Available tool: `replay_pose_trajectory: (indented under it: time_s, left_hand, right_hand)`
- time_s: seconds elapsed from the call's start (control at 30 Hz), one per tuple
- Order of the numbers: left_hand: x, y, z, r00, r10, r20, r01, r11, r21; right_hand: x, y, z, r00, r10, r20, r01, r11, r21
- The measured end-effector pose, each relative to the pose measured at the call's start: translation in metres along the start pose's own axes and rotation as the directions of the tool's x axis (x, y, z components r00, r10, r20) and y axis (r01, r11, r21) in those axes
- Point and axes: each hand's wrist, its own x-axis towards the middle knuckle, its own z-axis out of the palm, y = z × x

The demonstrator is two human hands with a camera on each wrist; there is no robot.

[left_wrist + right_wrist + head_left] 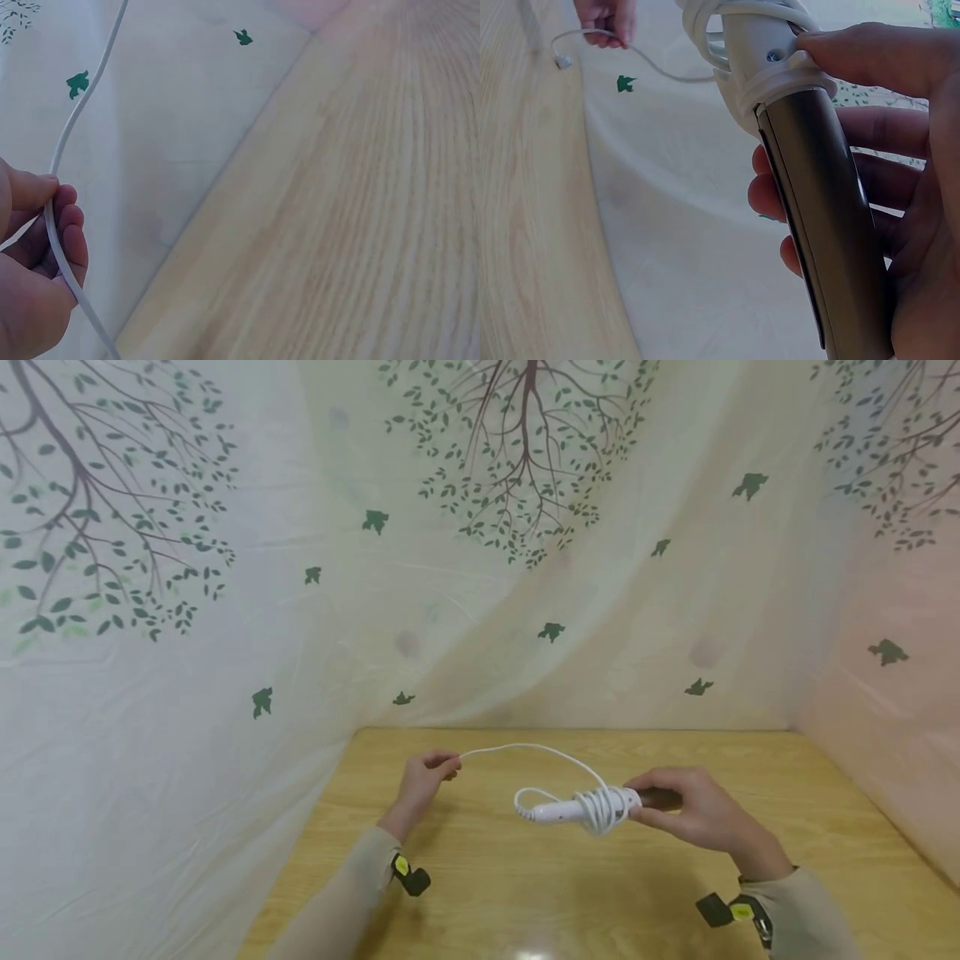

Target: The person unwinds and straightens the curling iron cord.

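white cord [525,745]: best guided, i judge, with light, even tension; its arc between my hands looks slack, so a small outward pull by my left fingers should steady it.
coils [597,812]: worth keeping side by side round the handle [557,812], one turn at a time, so none cross or snag.
barrel [810,217]: better held firmly than squeezed, i think.
left hand [423,785]: narrow, thumb and fingers pinching the cord; what looks like the plug [562,61] hangs just past that pinch.
right hand [701,810]: wrapped round the barrel, thumb up at the white collar [784,84].
tool [628,799]: barrel inside my right fingers, coils just beyond their tips, handle pointing toward my left fingers, well apart from them.
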Motion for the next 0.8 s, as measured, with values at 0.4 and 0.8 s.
replay_pose_trajectory:
  time_s: [0.4, 0.8]
  left_hand:
    - [-0.002, 0.028, -0.010, 0.998, -0.031, -0.054, 0.019, 0.977, -0.210]
    - [-0.010, 0.058, -0.015, 0.997, 0.076, -0.013, -0.076, 0.940, -0.332]
  right_hand:
    - [-0.010, 0.015, 0.013, 0.987, 0.131, 0.093, -0.134, 0.990, 0.031]
    - [-0.014, 0.027, 0.022, 0.969, 0.210, 0.127, -0.211, 0.977, -0.002]
